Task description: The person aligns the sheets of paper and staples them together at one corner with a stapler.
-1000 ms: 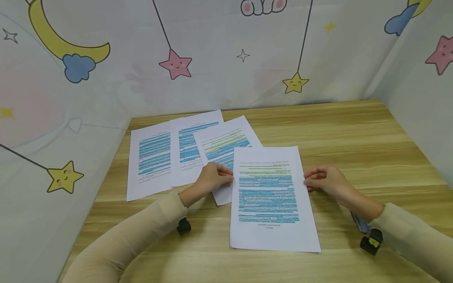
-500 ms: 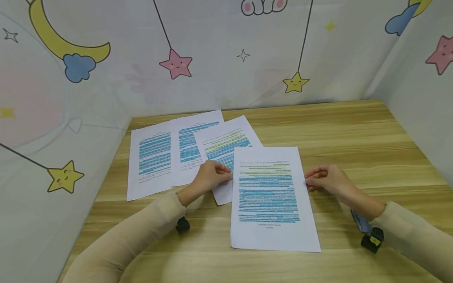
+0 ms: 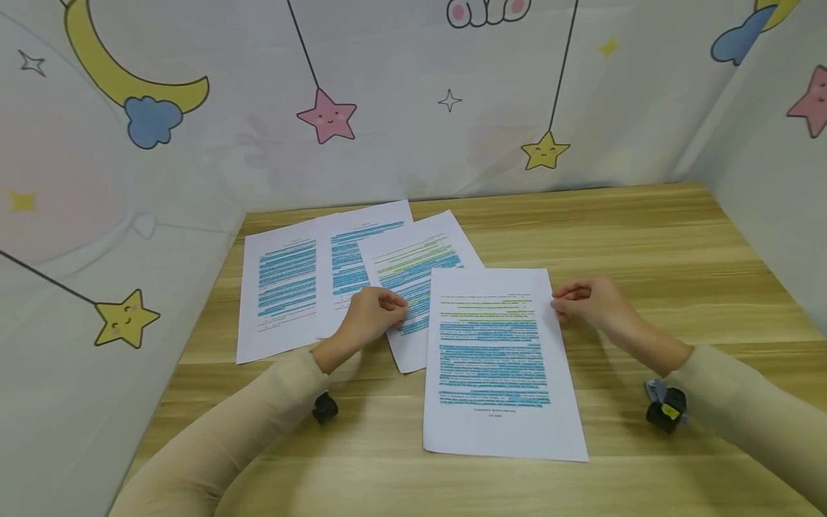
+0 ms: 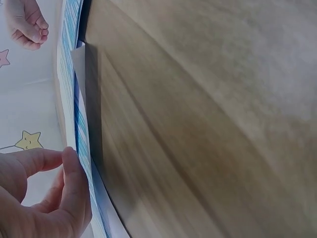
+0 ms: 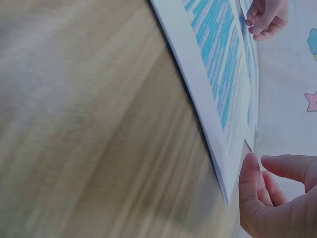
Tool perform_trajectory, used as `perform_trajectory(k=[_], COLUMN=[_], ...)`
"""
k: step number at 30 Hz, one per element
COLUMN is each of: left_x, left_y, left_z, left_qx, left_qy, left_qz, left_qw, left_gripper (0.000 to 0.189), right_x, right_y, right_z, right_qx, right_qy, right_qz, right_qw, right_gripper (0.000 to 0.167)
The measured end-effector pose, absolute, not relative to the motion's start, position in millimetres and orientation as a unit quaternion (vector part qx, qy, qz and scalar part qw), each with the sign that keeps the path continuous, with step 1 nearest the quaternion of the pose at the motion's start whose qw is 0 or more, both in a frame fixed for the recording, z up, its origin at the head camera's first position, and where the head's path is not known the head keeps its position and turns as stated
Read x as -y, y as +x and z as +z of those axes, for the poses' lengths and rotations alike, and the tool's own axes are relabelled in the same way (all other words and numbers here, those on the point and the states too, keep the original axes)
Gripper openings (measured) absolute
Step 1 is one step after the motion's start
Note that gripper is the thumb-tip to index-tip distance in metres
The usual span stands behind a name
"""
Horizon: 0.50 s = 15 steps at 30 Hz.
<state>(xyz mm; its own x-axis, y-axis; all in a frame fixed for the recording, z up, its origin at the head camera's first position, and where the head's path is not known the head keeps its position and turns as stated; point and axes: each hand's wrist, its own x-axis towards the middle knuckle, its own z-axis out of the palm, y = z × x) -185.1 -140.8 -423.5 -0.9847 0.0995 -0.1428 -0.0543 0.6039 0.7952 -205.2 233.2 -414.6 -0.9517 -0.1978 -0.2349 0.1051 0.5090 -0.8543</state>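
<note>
A printed white sheet (image 3: 497,431) with blue and yellow-green highlighting lies on the table in front of me; whether others lie beneath it is hard to tell. My left hand (image 3: 365,316) hovers over another highlighted page (image 3: 413,352), left of the front sheet, its thumb and forefinger close together with no paper seen between them. Near the front sheet's upper right edge is my right hand (image 3: 597,305), fingers loosely bent. In the right wrist view, a small gap separates the right thumb (image 5: 285,166) from the forefinger.
Two more highlighted pages (image 3: 278,337) lie overlapped at the back left of the wooden table (image 3: 614,237). A pale blue object (image 3: 655,390) sits under my right wrist, partly hidden by the black wrist camera (image 3: 665,409). A patterned cloth wall (image 3: 400,158) stands behind.
My left hand has drawn away to the left from the front sheet's edge. My right hand has shifted up along the right edge. The pages stay where they were.
</note>
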Motion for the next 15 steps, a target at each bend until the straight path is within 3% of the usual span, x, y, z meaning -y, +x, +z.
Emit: perform_trajectory(k=[15], left_x=[163.9], left_y=[-188.1], left_z=[-421.7], left_qx=[-0.893], left_qy=[0.001], left_qz=[0.446], left_qw=[0.058], left_gripper=[0.013], right_x=[-205.9], right_y=[-240.4], right_z=[-401.4], right_qx=[-0.861], right_qy=[-0.046], right_qz=[-0.485], right_qw=[0.147], right_gripper=[0.023])
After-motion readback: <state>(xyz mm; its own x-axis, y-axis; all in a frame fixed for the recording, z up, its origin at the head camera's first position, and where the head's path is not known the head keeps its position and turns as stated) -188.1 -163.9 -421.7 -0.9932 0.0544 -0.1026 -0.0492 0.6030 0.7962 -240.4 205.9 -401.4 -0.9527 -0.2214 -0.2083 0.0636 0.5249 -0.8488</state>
